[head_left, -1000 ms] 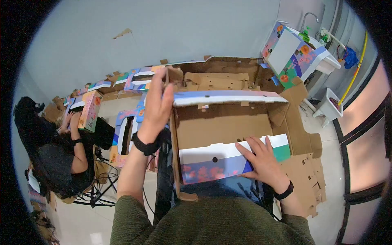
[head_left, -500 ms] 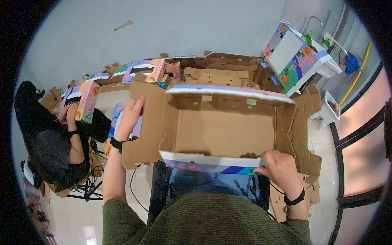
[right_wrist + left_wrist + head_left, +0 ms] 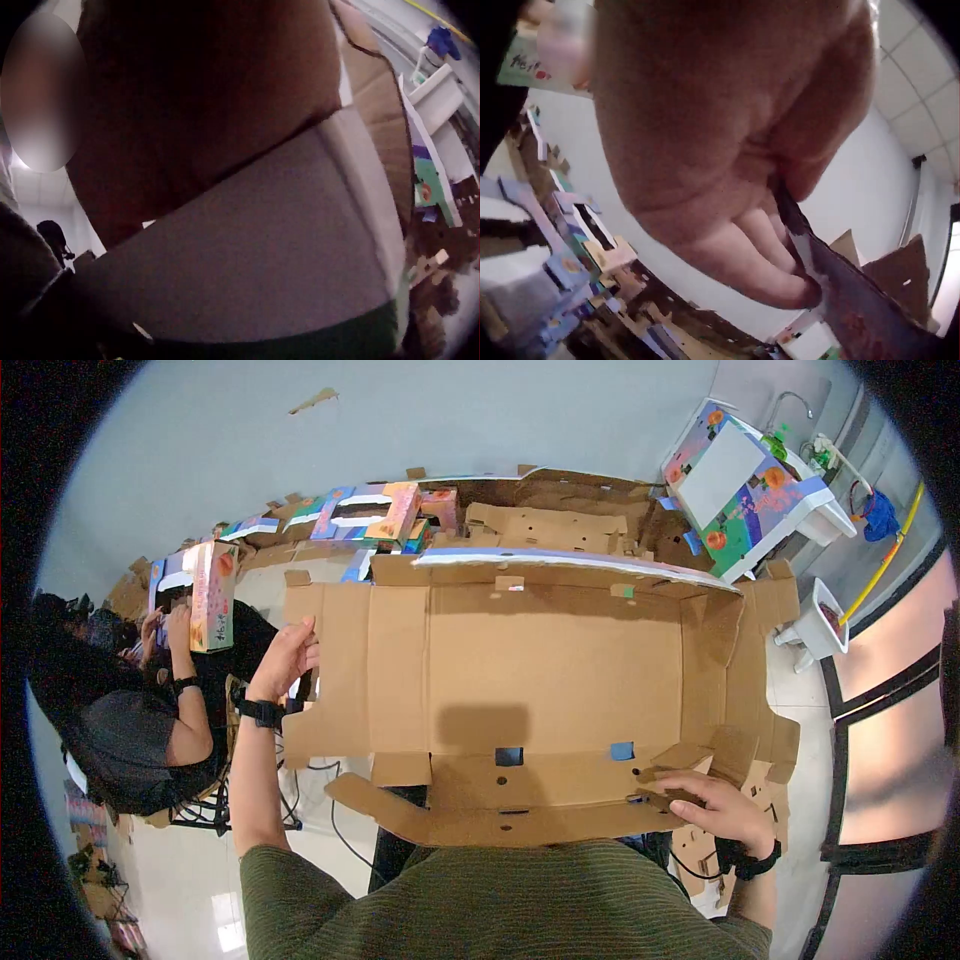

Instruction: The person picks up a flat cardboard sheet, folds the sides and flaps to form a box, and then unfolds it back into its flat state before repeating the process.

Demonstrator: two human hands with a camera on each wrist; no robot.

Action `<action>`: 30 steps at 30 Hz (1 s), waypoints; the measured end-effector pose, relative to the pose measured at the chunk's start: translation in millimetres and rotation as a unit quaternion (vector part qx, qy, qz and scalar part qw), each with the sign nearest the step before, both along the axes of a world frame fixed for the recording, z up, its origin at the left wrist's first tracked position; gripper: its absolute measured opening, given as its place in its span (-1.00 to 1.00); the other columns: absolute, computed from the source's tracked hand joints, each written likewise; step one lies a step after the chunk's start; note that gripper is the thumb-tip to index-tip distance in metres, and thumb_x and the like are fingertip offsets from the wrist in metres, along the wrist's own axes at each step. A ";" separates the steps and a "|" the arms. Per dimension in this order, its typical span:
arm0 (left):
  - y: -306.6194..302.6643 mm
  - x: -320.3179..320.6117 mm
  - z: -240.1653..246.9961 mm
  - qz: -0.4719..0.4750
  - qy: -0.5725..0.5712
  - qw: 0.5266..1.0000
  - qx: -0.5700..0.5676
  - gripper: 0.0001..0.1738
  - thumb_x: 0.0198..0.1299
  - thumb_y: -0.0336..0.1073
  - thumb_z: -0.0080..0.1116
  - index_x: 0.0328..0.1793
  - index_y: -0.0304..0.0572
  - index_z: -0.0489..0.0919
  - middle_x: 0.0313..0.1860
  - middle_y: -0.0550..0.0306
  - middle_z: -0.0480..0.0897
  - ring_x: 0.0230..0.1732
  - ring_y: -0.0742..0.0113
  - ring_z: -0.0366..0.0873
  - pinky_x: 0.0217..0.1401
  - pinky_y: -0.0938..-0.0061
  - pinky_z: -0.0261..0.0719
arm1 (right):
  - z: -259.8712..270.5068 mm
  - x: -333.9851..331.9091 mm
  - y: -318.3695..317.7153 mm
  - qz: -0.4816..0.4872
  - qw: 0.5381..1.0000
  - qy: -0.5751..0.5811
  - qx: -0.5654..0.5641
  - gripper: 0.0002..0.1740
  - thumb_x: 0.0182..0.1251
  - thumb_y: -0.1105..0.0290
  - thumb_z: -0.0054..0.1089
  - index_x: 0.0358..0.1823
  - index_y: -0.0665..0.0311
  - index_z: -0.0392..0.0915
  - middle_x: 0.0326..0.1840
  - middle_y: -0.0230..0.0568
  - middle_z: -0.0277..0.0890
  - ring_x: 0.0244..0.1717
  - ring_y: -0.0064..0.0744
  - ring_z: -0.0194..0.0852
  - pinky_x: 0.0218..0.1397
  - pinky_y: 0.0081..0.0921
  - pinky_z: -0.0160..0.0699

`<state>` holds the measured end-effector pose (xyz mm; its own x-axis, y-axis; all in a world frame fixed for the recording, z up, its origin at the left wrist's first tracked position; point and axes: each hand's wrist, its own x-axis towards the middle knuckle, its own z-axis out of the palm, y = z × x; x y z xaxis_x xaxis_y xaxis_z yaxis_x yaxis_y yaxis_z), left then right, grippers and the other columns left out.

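Observation:
A brown cardboard box (image 3: 560, 670) lies in front of me, inside facing up, with its left flap (image 3: 345, 660) and near wall (image 3: 560, 820) folded outward. At the outer edge of the left flap is my left hand (image 3: 285, 658). Its thumb and fingers pinch that edge in the left wrist view, where the printed outer face of the cardboard (image 3: 855, 300) shows. My right hand (image 3: 722, 815) is over the near right corner, fingers extended across the lowered wall. A pale panel with a green band (image 3: 255, 247) fills much of the right wrist view; the hand's grip is hidden there.
Printed cartons (image 3: 365, 515) line the wall at the back left. A seated person (image 3: 140, 730) handles another carton (image 3: 212, 595) to my left. More flat brown cardboard (image 3: 545, 528) lies behind the box. A white sink (image 3: 825, 525) stands at the right, with a small white basin (image 3: 815, 625) below.
The box has turned and tipped toward me, and its near wall has folded down. My left hand moved left and down with the flap, which swung outward. My right hand shifted rightward and loosened.

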<state>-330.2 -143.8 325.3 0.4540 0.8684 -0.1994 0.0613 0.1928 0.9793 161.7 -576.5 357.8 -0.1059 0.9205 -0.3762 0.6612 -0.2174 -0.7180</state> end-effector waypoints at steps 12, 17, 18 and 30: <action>42.5 4.1 40.4 -0.244 0.498 0.824 0.117 -0.39 0.56 -0.02 -0.14 -0.35 -0.41 0.65 -0.47 -0.07 0.76 -0.51 0.19 0.77 -0.32 0.34 0.76 | 57.8 -22.0 10.4 -0.048 0.966 -0.251 -0.025 -0.37 0.51 -0.03 0.18 0.42 0.22 0.44 0.26 0.17 0.60 0.19 0.14 0.65 0.25 -0.12 0.62; -26.9 84.9 117.8 -0.267 0.482 0.799 0.241 -0.38 0.57 0.11 -0.09 -0.13 -0.40 0.67 -0.33 -0.12 0.75 -0.24 0.06 0.76 -0.11 0.24 0.70 | 93.3 -10.1 29.6 -0.005 0.981 -0.196 0.003 -0.37 0.49 -0.01 0.21 0.42 0.23 0.45 0.16 0.12 0.67 -0.02 0.06 0.75 0.08 -0.16 0.70; -35.5 98.8 124.1 -0.300 0.473 0.788 0.257 -0.38 0.57 0.13 -0.07 -0.04 -0.38 0.68 -0.24 -0.18 0.75 -0.11 -0.03 0.76 -0.03 0.18 0.68 | 104.2 -8.4 37.0 -0.005 0.987 -0.162 0.004 -0.37 0.49 0.00 0.22 0.42 0.23 0.45 0.15 0.11 0.67 -0.02 0.06 0.75 0.08 -0.17 0.70; -32.4 205.9 89.1 -0.411 0.399 0.677 0.462 -0.26 0.53 0.07 0.01 0.63 -0.25 0.20 0.46 -0.36 0.45 0.45 -0.25 0.44 0.52 0.11 0.40 | 128.3 42.8 101.7 0.117 0.954 -0.272 0.048 -0.33 0.57 -0.05 0.10 0.44 0.34 0.41 0.42 0.24 0.46 0.43 0.21 0.43 0.47 -0.10 0.44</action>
